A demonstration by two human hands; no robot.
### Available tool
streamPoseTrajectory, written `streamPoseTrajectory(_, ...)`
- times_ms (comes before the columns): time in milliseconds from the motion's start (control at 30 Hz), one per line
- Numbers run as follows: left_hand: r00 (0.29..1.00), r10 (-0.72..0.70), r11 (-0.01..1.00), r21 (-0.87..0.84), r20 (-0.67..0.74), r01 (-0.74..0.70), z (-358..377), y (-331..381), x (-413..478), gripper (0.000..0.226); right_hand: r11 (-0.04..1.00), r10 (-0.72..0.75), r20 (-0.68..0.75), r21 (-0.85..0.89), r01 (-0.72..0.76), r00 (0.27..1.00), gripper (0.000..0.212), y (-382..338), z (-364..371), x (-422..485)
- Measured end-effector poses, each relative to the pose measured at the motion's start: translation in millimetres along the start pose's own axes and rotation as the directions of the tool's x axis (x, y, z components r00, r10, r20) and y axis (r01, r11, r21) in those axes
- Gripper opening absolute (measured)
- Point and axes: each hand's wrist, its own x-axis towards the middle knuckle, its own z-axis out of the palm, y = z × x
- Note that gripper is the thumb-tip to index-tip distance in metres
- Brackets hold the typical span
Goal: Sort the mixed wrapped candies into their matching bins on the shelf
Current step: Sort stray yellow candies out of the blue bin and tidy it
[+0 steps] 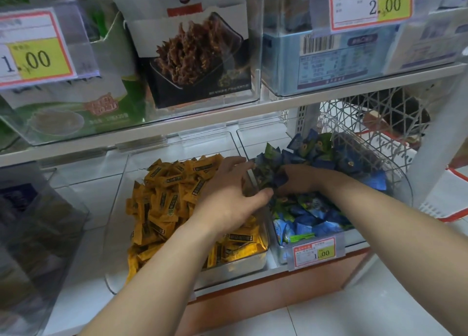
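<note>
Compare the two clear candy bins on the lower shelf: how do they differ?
The left bin holds yellow-wrapped candies; the right bin holds blue and green candies. The right bin carries a front price tag; none shows on the left bin. Both are clear and well filled.

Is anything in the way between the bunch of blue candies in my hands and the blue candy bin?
Nothing visible does. The left hand and right hand hold the bunch of blue candies right over the open-topped blue candy bin, above its pile. The yellow candy bin lies to the left.
</note>
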Motion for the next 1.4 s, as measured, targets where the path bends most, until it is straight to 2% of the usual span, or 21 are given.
streamPoseTrajectory(100,1.0,-0.006,1.0,-0.007,0.001,0.006,0,1,0,0.085,0.998,-0.001,0.06,0.058,-0.003,0.998,0.048,-3,1,0)
streamPoseTrajectory(200,1.0,-0.009,1.0,-0.015,0.009,0.009,-1,0,0,0.084,0.992,-0.034,0.035,0.12,0.03,0.999,0.037,-4,1,-3)
streamPoseTrajectory(333,1.0,-0.011,1.0,-0.024,0.014,0.012,-1,0,0,0.089,0.992,-0.034,-0.069,0.12,0.042,0.997,0.04,-4,-1,-8)
streamPoseTrajectory(467,1.0,-0.014,0.999,-0.034,0.009,0.014,-1,1,1,0.091,0.985,-0.11,-0.16,0.118,0.129,0.981,0.02,-10,-7,-17)
streamPoseTrajectory(567,1.0,-0.018,0.999,-0.046,0.009,0.018,-1,0,2,0.092,0.962,-0.178,-0.292,0.148,0.228,0.94,0.017,-15,-16,-30)
streamPoseTrajectory(667,1.0,-0.011,0.999,-0.034,-0.003,0.011,-1,1,2,0.087,0.925,-0.235,-0.397,0.189,0.33,0.887,0.023,-20,-29,-52)
streamPoseTrajectory(767,0.993,0.057,0.997,-0.041,-0.106,-0.061,-2,7,1,0.071,0.823,-0.23,-0.417,0.398,0.405,0.879,0.022,-23,-36,-81)
streamPoseTrajectory(867,0.966,0.179,0.974,-0.106,-0.188,-0.201,-5,19,2,0.056,0.72,-0.179,-0.468,0.537,0.439,0.866,0.017,-26,-30,-100)
streamPoseTrajectory(933,0.945,0.236,0.95,-0.148,-0.228,-0.273,-4,29,0,0.035,0.561,-0.13,-0.467,0.693,0.453,0.875,0.009,-26,-23,-109)
streamPoseTrajectory(1000,0.943,0.223,0.948,-0.17,-0.248,-0.269,-5,33,-1,0.019,0.428,-0.082,-0.428,0.8,0.42,0.9,0.005,-25,-17,-114)
streamPoseTrajectory(1033,0.945,0.189,0.955,-0.175,-0.267,-0.241,-7,32,-1,0.016,0.437,-0.053,-0.425,0.804,0.404,0.904,0.009,-23,-15,-115)
streamPoseTrajectory(1133,0.934,0.02,0.981,-0.172,-0.356,-0.087,-19,15,0,0.014,0.605,0.047,-0.472,0.714,0.351,0.88,0.01,-9,-14,-112)
streamPoseTrajectory(1233,0.921,-0.142,0.983,0.06,-0.363,0.175,-31,-7,1,0.023,0.707,0.104,-0.52,0.638,0.304,0.848,0.006,12,-16,-105)
streamPoseTrajectory(1267,0.918,-0.153,0.97,0.122,-0.366,0.21,-31,-11,1,0.03,0.749,0.105,-0.533,0.598,0.286,0.84,0.005,17,-17,-101)
streamPoseTrajectory(1333,0.933,-0.114,0.979,0.124,-0.341,0.165,-29,-9,1,0.042,0.826,0.082,-0.533,0.509,0.242,0.842,0.005,21,-20,-92)
streamPoseTrajectory(1400,0.967,-0.072,0.993,0.073,-0.244,0.092,-19,0,2,0.051,0.891,0.015,-0.505,0.399,0.217,0.863,0.007,19,-22,-77)
